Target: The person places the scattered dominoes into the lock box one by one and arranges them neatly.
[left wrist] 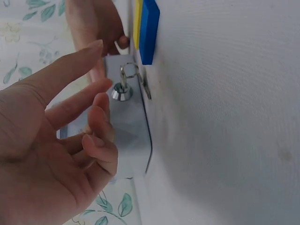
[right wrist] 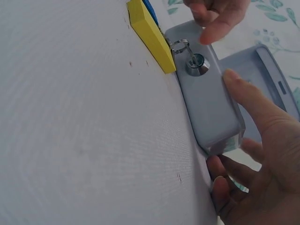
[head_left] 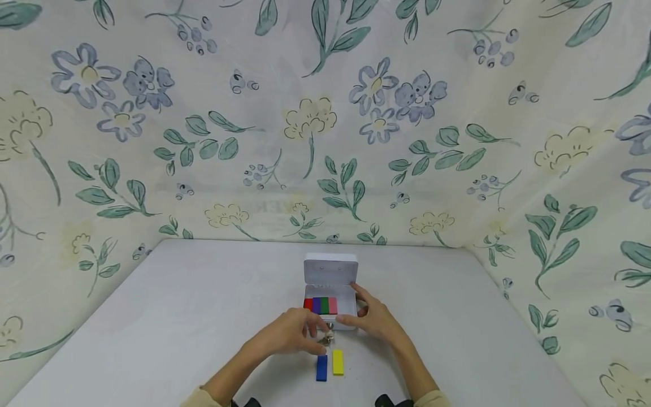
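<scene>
A small light-grey lock box [head_left: 347, 303] stands on the table with its lid [head_left: 330, 272] raised. Inside lie red, purple, green [head_left: 324, 306] and pink blocks in a row. Its front lock [right wrist: 198, 65] has a key in it, with a ring and another key [left wrist: 147, 88] hanging down. My right hand [head_left: 373, 317] grips the box's right end, thumb on the front rim and fingers round the side. In front of the lock, my left hand [head_left: 292, 332] hovers with loosely bent fingers and nothing between them. A blue block [head_left: 321, 368] and a yellow block [head_left: 338, 362] lie before the box.
The white table [head_left: 213, 294] extends to both sides of the box. Floral cloth [head_left: 310, 169] hangs behind it and along the left and right edges.
</scene>
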Action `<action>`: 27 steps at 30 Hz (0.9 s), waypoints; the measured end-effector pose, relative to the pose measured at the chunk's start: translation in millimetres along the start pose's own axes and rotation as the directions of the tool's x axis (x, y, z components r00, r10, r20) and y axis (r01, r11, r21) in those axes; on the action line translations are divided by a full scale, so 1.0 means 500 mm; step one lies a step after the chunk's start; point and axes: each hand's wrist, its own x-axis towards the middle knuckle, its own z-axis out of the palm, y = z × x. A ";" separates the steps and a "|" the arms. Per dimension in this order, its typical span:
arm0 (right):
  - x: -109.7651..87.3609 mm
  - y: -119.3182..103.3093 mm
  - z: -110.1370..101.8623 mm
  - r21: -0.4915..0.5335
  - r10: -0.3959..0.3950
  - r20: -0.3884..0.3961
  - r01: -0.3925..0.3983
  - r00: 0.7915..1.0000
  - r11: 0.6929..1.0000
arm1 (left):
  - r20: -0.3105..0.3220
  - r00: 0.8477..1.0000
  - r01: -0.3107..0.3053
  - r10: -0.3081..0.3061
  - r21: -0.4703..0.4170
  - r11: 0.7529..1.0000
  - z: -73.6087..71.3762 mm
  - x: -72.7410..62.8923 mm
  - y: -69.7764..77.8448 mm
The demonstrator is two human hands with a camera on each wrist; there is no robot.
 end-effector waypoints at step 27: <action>0.004 0.007 0.004 -0.014 -0.004 -0.002 0.004 1.000 1.000 | 0.092 0.994 0.049 -0.061 0.128 0.991 0.033 -0.019 -0.005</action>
